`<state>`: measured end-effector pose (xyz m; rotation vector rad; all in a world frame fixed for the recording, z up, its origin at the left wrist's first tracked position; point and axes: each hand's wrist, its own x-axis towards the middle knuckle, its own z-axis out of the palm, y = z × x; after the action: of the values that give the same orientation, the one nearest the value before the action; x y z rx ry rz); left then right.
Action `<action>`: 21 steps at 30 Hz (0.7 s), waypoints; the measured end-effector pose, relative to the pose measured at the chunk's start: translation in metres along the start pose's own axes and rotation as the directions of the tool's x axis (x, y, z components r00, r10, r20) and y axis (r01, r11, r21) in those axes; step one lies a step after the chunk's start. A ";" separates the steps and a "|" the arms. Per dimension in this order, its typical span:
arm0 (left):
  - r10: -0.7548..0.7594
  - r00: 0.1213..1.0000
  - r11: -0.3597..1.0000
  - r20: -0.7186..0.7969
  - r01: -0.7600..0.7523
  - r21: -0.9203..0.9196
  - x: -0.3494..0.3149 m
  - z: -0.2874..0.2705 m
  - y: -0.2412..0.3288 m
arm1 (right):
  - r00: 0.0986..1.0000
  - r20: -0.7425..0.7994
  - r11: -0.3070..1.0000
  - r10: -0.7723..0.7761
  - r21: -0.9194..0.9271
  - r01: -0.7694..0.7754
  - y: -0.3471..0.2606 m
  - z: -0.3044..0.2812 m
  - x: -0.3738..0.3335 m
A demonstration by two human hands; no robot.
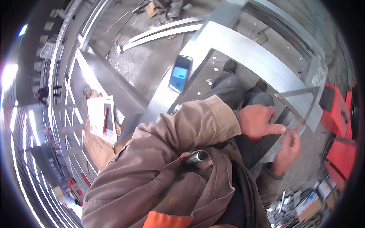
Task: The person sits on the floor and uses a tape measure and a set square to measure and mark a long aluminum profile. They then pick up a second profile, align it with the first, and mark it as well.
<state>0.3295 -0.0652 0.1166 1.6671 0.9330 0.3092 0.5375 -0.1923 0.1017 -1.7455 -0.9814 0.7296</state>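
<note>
My left hand (255, 121) is at the right of the middle, over my knees. Its fingers curl in and the thumb stretches toward my right hand; what lies in the palm is hidden. Just below and to the right, my right hand (288, 151) has its fingers drawn together, slightly blurred. Any small thing in them cannot be made out. Beyond both hands, thin dark bars (297, 92) form a triangle over the end of a wide, pale metal panel (262, 49). Whether a hand touches these bars is unclear.
A phone (180, 74) lies on the panel's left arm. Farther left, papers with a red pen (105, 119) rest on cardboard. Red machines (336, 114) stand at right, above a heap of scrap (304, 205). Metal strips (163, 34) lie on the floor; a distant person (43, 93) stands far left.
</note>
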 end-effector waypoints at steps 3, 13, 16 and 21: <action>-0.041 0.992 0.999 -0.121 0.037 -0.031 -0.053 -0.021 -0.003 | 0.986 0.145 0.983 -0.077 0.175 0.051 -0.016 0.065 -0.020; -0.265 0.449 0.729 -0.853 0.672 0.127 -0.206 -0.129 -0.160 | 0.960 0.237 0.953 -0.152 0.294 0.078 -0.034 0.111 -0.032; -0.317 0.361 0.785 -0.877 0.619 -0.030 -0.238 -0.132 -0.214 | 0.958 0.209 0.941 -0.197 0.316 0.124 -0.044 0.115 -0.031; 0.021 0.439 0.701 -0.898 0.634 0.326 -0.241 -0.146 -0.261 | 0.990 0.024 0.955 -0.142 0.266 0.130 -0.028 0.067 0.000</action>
<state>-0.0283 -0.1239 -0.0101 1.8407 2.3693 0.6380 0.4743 -0.1566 0.1045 -1.4221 -0.9749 0.7741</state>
